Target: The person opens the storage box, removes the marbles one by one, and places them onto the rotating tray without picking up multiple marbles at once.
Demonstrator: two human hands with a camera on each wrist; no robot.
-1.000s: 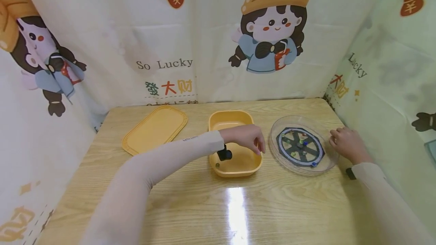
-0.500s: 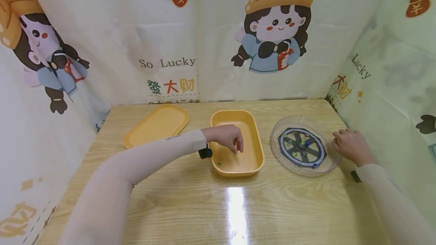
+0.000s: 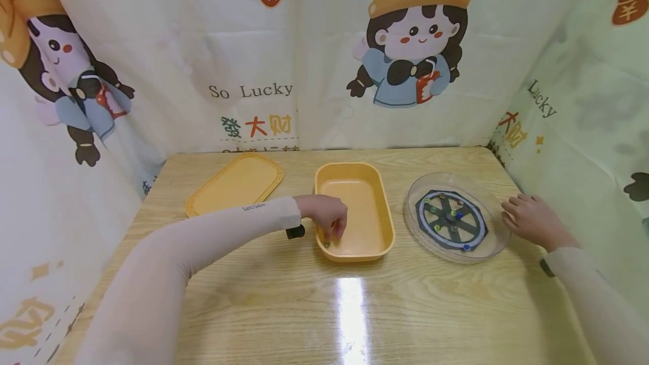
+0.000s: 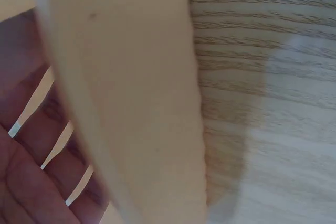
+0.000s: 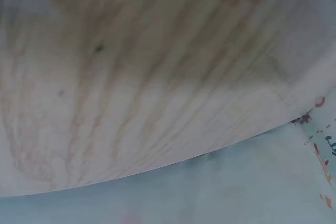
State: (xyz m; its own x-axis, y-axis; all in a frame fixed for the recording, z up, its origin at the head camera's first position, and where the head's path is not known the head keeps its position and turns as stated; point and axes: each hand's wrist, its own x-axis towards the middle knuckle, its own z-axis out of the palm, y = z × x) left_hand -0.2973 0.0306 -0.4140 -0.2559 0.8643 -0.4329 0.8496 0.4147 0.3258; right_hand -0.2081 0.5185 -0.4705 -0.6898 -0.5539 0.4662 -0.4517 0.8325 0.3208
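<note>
My left hand [image 3: 327, 216] reaches down into a yellow-orange plastic box [image 3: 355, 170], fingers pointing at its near left corner. A small greenish marble [image 3: 327, 244] lies in that corner, right at the fingertips. In the left wrist view, the box wall [image 4: 131, 98] covers part of the left hand [image 4: 31, 145], whose fingers show gaps between them. My right hand [image 3: 532, 221] rests on the table beside a round clear dish [image 3: 413, 190], loosely bent fingers close to its rim. The right wrist view shows no hand.
Inside the dish lies a dark octagonal wheel-like piece [image 3: 448, 218] with several coloured marbles on it, including a blue marble [image 3: 466, 247]. A flat yellow-orange lid [image 3: 238, 185] lies at the back left of the wooden table [image 3: 253, 308]. A printed curtain [image 3: 324, 61] stands behind.
My left hand has moved left, from the right side of the box, and down to the marble in the near left corner. My right hand has shifted slightly right, away from the dish.
</note>
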